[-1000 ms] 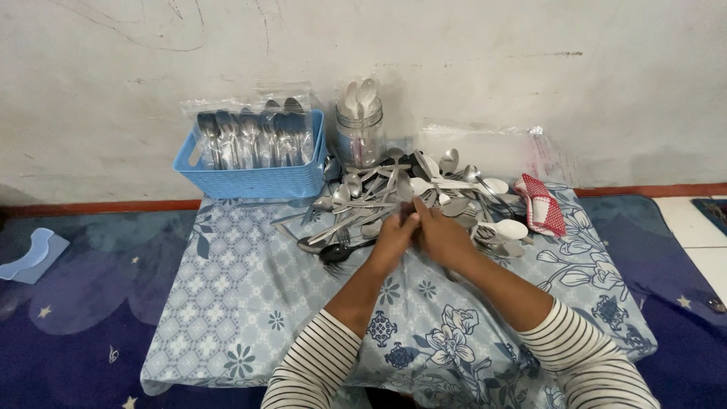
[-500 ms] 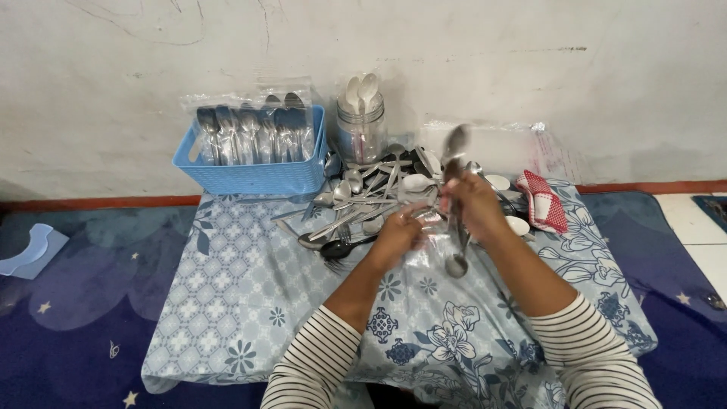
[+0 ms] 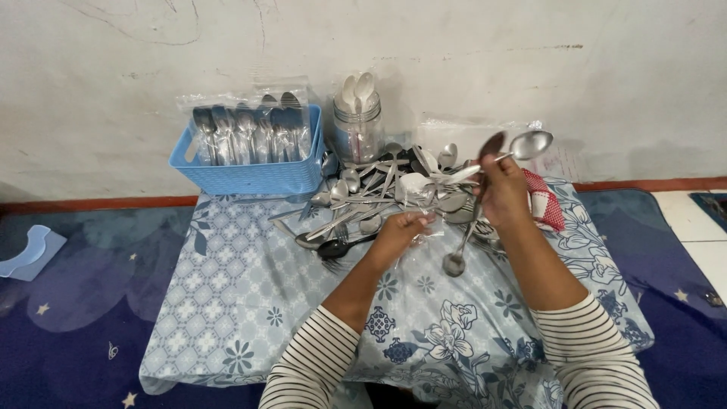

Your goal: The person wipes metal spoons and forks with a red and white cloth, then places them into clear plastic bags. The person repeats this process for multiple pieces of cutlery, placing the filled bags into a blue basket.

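Observation:
My right hand (image 3: 503,189) is raised above a low table and grips several metal spoons (image 3: 506,150); one bowl points up to the right, another spoon (image 3: 457,255) hangs down toward the cloth. My left hand (image 3: 399,231) rests lower, holding a clear plastic bag (image 3: 424,220) at the near edge of a loose pile of metal cutlery (image 3: 363,197). Both arms wear striped sleeves.
A blue plastic basket (image 3: 250,176) holds bagged spoons at the back left. A metal canister (image 3: 357,129) with white spoons stands beside it. A red-and-white cloth (image 3: 547,203) lies at the right. The table wears a blue floral cloth (image 3: 250,295), against a wall.
My right hand has lifted from the pile up and to the right, carrying spoons. My left hand stayed near the pile's edge on the plastic bag.

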